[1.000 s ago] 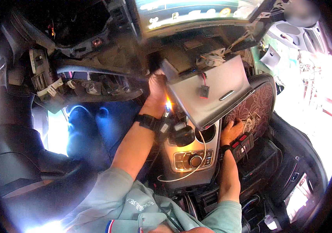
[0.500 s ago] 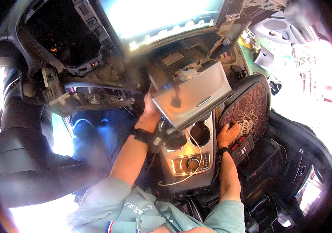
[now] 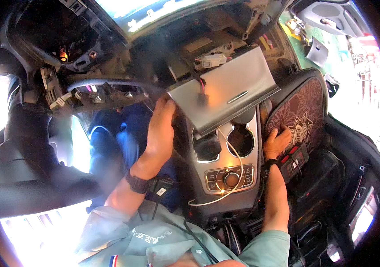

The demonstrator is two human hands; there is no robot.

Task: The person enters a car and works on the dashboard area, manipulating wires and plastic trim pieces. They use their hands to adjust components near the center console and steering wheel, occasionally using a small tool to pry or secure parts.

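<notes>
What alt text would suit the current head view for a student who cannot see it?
A person's bare left hand is beside the left corner of a tilted silver rectangular panel above a silver car console with a round black dial; their bare right hand rests on a brown patterned seat.

Black steering wheel (image 3: 30,151), grey door panel (image 3: 324,18), green floor (image 3: 301,60) outside, glaring daylight (image 3: 354,104)

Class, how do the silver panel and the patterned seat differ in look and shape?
Colour: the silver panel is pale and metallic-looking; the patterned seat is dark reddish-brown.
Surface: the panel is plain with a slim handle; the seat carries a leafy pattern and pale emblem.
Outline: the panel has straight sides; the seat has a rounded edge.
Shared: both have dark edging.
</notes>
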